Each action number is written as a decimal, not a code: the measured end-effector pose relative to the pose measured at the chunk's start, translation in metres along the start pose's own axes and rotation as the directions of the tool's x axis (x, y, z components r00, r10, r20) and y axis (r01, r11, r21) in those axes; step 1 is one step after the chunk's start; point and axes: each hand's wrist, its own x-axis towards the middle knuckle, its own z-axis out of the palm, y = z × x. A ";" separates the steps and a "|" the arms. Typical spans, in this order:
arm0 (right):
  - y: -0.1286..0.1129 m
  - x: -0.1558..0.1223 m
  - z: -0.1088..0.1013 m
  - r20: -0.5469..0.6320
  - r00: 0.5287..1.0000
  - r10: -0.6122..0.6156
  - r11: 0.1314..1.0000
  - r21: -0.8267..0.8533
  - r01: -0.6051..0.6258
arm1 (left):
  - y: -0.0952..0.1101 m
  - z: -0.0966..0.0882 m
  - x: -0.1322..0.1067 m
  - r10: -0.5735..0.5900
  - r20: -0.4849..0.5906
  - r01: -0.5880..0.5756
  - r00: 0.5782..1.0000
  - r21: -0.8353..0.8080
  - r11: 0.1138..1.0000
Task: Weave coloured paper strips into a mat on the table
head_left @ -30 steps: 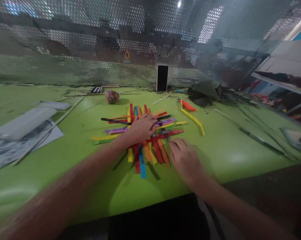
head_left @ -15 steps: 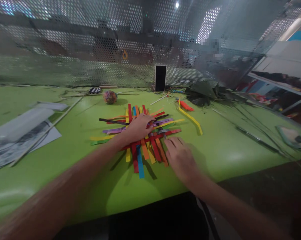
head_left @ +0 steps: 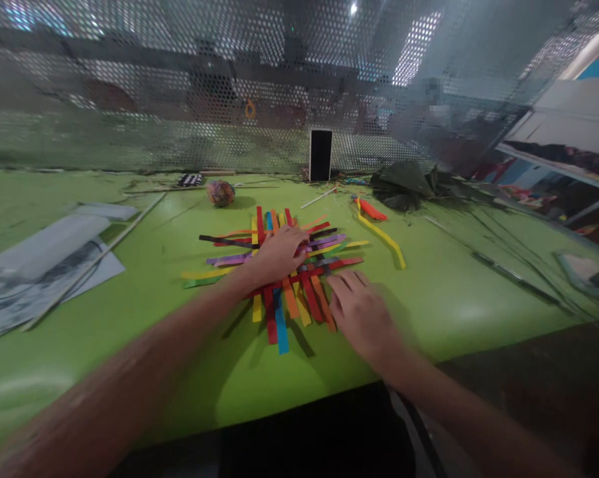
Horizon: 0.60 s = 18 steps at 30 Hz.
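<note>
Colourful flat strips [head_left: 282, 322], apparently paper, cross over and under each other as a loose woven mat on the green tabletop. On top of the middle of the weave rests my left hand [head_left: 282, 252], its fingers bent and a gap showing between fingertips and thumb; it covers part of the crossings. My right hand [head_left: 361, 309] is at the weave's right front edge, fingers curled in. Its fingertips meet the end of a grey strip [head_left: 326, 269], close to a red strip [head_left: 346, 263]. The right thumb's contact is partly hidden.
A phone-like dark panel [head_left: 320, 156] stands upright against the perforated screen. Behind the weave are a multicoloured ball [head_left: 221, 193], a yellow strip [head_left: 383, 236] and dark leaves [head_left: 403, 186]. Papers [head_left: 45, 245] with a thin stick [head_left: 95, 262] lie left; a pen-like tool [head_left: 515, 277] lies right.
The whole view has shifted very slightly. Both hands stay almost in place, the left on the weave and the right at its edge.
</note>
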 end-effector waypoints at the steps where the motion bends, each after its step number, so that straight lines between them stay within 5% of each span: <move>1: 0.000 -0.001 -0.001 -0.002 1.000 0.011 1.000 -0.002 -0.011 | 0.001 0.000 -0.001 -0.002 0.003 0.002 1.000 -0.001 1.000; 18: 0.034 0.011 0.006 0.063 0.974 0.216 0.974 0.063 -0.220 | 0.015 -0.006 -0.011 0.056 -0.004 -0.055 0.998 0.163 0.985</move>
